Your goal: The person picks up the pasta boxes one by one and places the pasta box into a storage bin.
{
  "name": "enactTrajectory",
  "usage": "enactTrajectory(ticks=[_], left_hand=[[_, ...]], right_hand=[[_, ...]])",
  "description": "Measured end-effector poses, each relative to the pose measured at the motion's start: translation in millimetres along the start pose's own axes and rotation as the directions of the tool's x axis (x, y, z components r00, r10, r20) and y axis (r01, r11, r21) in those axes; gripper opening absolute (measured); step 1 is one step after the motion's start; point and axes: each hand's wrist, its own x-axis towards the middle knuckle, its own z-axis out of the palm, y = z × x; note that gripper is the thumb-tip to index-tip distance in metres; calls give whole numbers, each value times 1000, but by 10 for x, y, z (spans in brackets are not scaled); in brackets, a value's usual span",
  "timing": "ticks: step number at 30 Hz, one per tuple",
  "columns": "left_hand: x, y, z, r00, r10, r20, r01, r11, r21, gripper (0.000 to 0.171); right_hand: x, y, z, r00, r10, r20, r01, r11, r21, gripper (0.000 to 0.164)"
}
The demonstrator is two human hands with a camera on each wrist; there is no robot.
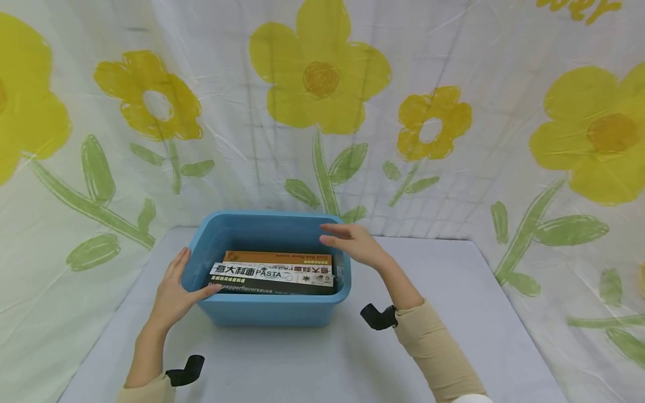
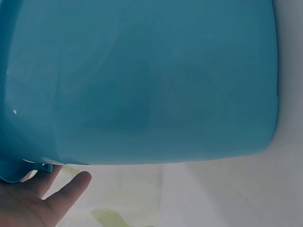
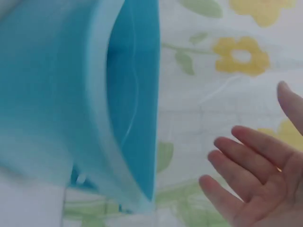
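A blue plastic basin (image 1: 272,310) stands on the white-covered table. In it lie several flat pasta boxes: a black one (image 1: 297,289) in front, a white one (image 1: 272,273) behind that, and an orange one (image 1: 277,257) at the back. My left hand (image 1: 173,294) grips the basin's left side near the front corner, its thumb over the rim and its fingers along the outer wall. In the left wrist view the left fingers (image 2: 71,191) show beside the basin's handle. Over the basin's right rim, my right hand (image 1: 355,245) holds nothing, its fingers extended and apart from the basin in the right wrist view.
The white table (image 1: 428,280) extends to both sides of the basin and in front of it. Behind it hangs a white curtain (image 1: 227,168) printed with yellow flowers. A black wrist mount (image 1: 378,317) sits on the right forearm, another (image 1: 186,371) on the left.
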Motion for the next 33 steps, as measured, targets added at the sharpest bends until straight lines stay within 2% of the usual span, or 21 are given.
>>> enactTrajectory(ticks=[3, 8, 17, 21, 24, 27, 29, 33], left_hand=[[8, -12, -1, 1000, 13, 1, -13, 1000, 11, 113], [23, -33, -26, 999, 41, 5, -41, 999, 19, 112], [32, -60, -65, 998, 56, 7, -57, 998, 30, 111], [28, -87, -104, 998, 56, 11, -56, 998, 38, 112], [32, -108, -131, 999, 46, 26, -47, 997, 53, 111], [26, -112, -153, 999, 41, 13, -42, 992, 121, 111], [15, -99, -162, 998, 55, -37, -47, 979, 197, 110], [-14, -25, -177, 981, 119, -150, -58, 930, 364, 105]], right_hand=[[-160, 80, -53, 992, 6, -129, -5, 1000, 6, 56], [-436, 276, -133, 957, 55, -286, -78, 994, -72, 58], [-997, 677, -243, 910, 168, -380, -225, 968, -112, 61], [-1148, 773, -253, 891, 195, -409, -270, 953, -135, 62], [-1210, 810, -242, 886, 190, -422, -281, 945, -165, 64], [-1234, 821, -225, 885, 166, -436, -284, 933, -220, 67], [-1234, 816, -215, 884, 144, -445, -284, 921, -266, 69], [-1199, 806, -195, 877, 82, -474, -297, 867, -400, 76]])
